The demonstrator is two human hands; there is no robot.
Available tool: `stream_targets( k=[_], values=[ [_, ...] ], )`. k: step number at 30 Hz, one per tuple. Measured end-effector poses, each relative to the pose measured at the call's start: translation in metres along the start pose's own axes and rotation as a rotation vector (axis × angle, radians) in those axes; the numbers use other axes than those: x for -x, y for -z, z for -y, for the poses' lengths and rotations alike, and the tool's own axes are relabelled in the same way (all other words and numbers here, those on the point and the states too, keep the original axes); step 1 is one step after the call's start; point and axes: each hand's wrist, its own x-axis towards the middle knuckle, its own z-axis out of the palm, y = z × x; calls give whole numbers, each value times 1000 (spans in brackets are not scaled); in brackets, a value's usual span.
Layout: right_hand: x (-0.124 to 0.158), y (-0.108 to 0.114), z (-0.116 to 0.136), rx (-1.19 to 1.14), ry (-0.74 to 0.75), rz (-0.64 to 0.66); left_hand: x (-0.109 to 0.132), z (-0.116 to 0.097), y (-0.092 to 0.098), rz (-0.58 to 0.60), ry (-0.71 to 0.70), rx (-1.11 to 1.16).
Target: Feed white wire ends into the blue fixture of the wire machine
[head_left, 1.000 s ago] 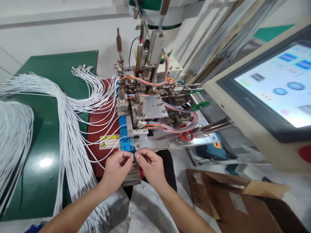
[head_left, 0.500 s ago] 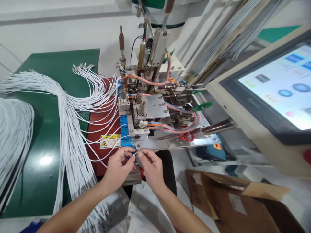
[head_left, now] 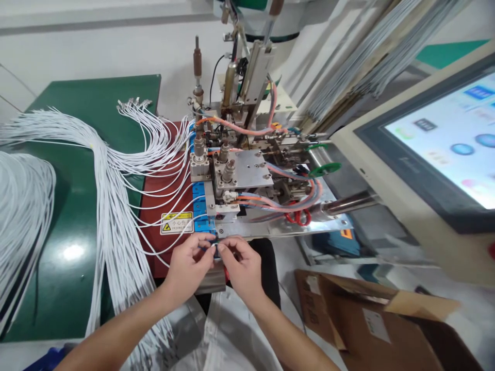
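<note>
a tiny pale piece (head_left: 215, 249), low in the middle, is in the near-closed pinch of the left hand (head_left: 186, 267) and right hand (head_left: 243, 267). boxy blue blocks (head_left: 199, 206) sit just above. left, a flat sign (head_left: 177, 224) reads "小心伤" near smooth white wires (head_left: 110, 206).

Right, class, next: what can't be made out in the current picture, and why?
Head view: the exact shape of the small piece between the left hand and right hand; tiny, mostly covered by them.
Head view: lettering on the screen; blurred, and the right edge cuts the screen off.
Head view: small print on the warning label; too small.
Head view: the rest of the leftmost white wires; cut off by the left edge.
</note>
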Motion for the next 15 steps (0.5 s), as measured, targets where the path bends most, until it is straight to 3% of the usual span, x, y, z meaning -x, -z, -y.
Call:
stream_targets(
  k=[3,8,15],
  values=[
    [-7,3,-3,116,70,-1,-2,-5,13,15,-80,-257],
    [-17,3,-16,93,-37,50,-9,-10,29,71,-255,-698],
    [-23,2,-15,171,-84,92,-16,-4,31,18,-415,-847]
  ],
)
